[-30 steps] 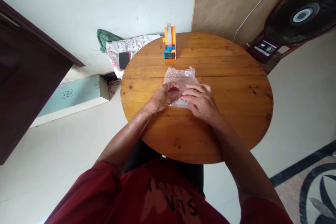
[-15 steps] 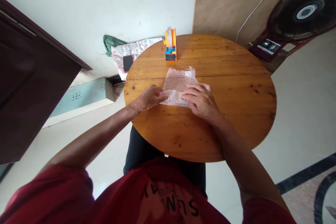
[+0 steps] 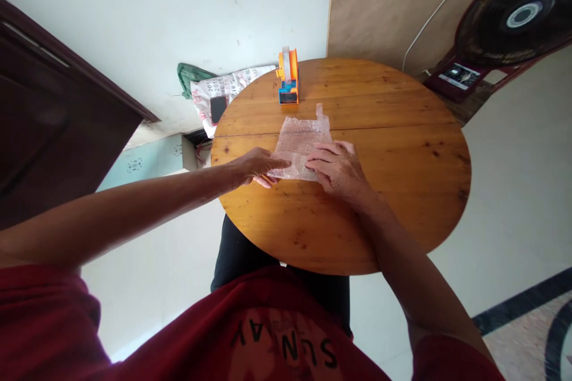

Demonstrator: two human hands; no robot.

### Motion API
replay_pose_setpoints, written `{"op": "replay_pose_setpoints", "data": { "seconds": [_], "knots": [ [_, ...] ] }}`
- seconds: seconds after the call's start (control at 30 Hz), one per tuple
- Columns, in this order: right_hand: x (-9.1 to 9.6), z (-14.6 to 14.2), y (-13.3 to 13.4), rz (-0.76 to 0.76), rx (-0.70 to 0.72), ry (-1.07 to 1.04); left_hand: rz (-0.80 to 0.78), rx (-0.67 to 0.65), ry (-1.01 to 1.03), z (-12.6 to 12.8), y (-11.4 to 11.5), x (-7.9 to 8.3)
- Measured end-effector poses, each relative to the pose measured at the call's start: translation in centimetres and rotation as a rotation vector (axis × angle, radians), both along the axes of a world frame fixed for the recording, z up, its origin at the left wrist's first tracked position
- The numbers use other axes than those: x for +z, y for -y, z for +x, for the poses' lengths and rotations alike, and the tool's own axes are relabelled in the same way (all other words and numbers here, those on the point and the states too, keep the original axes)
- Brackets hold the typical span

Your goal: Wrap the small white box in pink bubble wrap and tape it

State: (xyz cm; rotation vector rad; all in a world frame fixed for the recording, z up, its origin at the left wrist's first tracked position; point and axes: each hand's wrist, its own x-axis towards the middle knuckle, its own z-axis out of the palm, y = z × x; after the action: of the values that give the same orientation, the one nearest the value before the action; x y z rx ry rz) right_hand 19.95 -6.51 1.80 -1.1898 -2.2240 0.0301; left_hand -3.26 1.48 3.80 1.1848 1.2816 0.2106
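Note:
A pinkish, see-through piece of bubble wrap (image 3: 301, 134) lies on the round wooden table (image 3: 384, 190), with a strip of clear tape (image 3: 319, 111) standing up from its far right corner. My left hand (image 3: 263, 165) grips the wrap's near left edge, thumb on top and fingers underneath. On the near right part, my right hand (image 3: 337, 168) holds the wrap down with bent fingers close together. I cannot make out what, if anything, lies inside the wrap.
Toward the far edge stands an orange and blue tape dispenser (image 3: 288, 77). Beyond the table's left edge, a dark phone (image 3: 218, 110) rests on a printed white bag (image 3: 203, 95) beside a green bag (image 3: 190, 78). A large fan (image 3: 521, 18) stands at the far right.
My left hand has turned so its thumb lies over the wrap and its fingers go under the edge. The near edge looks flatter, and the tape strip stands up more.

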Motion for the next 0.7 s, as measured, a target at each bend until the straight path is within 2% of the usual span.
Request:
{"op": "replay_pose_setpoints", "data": {
  "seconds": [0.1,0.3,0.4,0.7],
  "knots": [
    [0.0,0.0,0.0,-0.003,-0.001,0.015,0.006,0.074,-0.108,1.4,1.0,0.7],
    [0.1,-0.1,0.1,0.015,0.002,0.029,0.091,0.071,-0.265,3.4,2.4,2.1],
    [0.2,-0.1,0.2,0.022,-0.002,0.035,0.14,0.076,-0.265,3.7,2.5,1.7],
    [0.7,-0.4,0.5,-0.046,-0.017,0.065,0.269,0.223,-0.164,3.2,3.6,0.4]
  ]
}}
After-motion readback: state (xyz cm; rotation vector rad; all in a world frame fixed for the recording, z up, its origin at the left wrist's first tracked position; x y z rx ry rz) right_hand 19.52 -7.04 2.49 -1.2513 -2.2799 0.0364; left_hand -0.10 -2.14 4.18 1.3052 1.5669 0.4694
